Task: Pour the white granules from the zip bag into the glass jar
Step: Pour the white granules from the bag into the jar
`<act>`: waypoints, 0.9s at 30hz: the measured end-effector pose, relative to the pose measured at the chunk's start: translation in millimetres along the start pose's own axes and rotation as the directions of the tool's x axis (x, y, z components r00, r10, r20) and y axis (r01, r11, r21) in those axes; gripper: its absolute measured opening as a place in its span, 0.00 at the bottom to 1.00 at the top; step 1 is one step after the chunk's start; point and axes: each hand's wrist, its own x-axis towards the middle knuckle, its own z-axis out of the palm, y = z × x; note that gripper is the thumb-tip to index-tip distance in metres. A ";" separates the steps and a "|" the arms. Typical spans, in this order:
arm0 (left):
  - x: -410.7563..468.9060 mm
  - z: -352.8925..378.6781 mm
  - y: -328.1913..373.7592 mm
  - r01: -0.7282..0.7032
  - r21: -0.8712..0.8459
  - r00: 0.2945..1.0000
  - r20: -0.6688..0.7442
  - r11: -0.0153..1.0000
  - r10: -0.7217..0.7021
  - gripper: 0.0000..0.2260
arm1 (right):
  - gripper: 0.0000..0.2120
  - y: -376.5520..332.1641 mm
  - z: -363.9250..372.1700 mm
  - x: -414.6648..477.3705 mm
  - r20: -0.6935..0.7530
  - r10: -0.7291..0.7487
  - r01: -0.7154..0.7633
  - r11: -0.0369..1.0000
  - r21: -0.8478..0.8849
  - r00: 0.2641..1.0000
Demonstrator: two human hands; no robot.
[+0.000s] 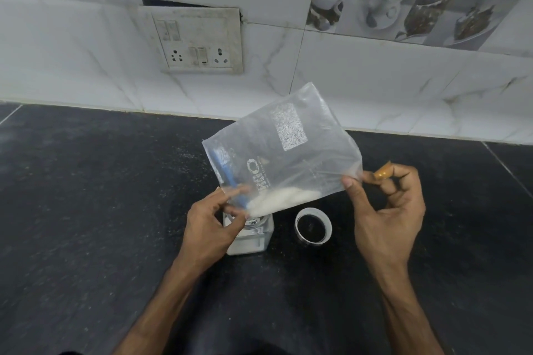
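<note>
The left hand point(213, 219) pinches the low corner of the one bag point(282, 153) between thumb and fingertips, by the blue zip strip. Its other fingers are loosely curled. The right hand point(386, 210) pinches the opposite lower corner between thumb and forefinger. Its remaining fingers are curled round one small brown piece point(383, 173), and I cannot tell what that piece is. Between the two hands the clear bag hangs tilted, left corner lowest and far edge raised toward the wall point(375, 81). It bears one pale printed patch and some white lettering. The granules point(282, 199) lie in one heap along its bottom edge, gathered toward the left corner. That corner sits right over the mouth of the one jar point(251, 236), a square clear jar standing upright on the counter point(86, 210) partly behind the left hand. A white layer shows in the jar's bottom. Whether anything is falling from the bag is not clear. Just right of the jar, apart from it, one round white ring point(313, 226) lies flat on the black speckled counter, below the bag's right half. On the tiled wall behind, one switch plate point(199, 37) carries two sockets.
</note>
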 end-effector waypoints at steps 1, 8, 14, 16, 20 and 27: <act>0.1 0.2 0.2 -0.004 -0.001 1.000 0.002 1.000 0.004 0.31 | 0.21 -0.3 0.5 0.1 0.005 -0.003 0.003 1.000 -0.001 1.000; 0.8 -0.5 0.6 -0.023 0.015 1.000 0.012 1.000 0.023 0.32 | 0.20 -1.0 2.0 3.0 -0.002 -0.030 0.030 1.000 0.003 1.000; 0.4 0.4 0.5 -0.020 0.015 1.000 0.006 1.000 0.020 0.33 | 0.21 -0.4 2.8 2.4 -0.011 -0.030 0.030 0.999 0.012 0.999; -0.2 0.8 -0.6 -0.024 0.018 1.000 0.003 1.000 0.024 0.33 | 0.22 -0.6 3.4 1.8 -0.005 -0.036 0.037 0.999 0.015 0.999; 0.6 0.0 -1.6 -0.032 0.027 0.999 0.004 0.999 0.032 0.32 | 0.22 -1.4 5.3 -1.8 -0.012 -0.039 0.039 0.999 0.023 0.999; 0.0 0.1 0.3 -0.029 0.034 1.000 0.008 0.999 0.029 0.29 | 0.21 1.3 3.3 -1.0 -0.028 -0.031 0.032 0.998 0.045 0.999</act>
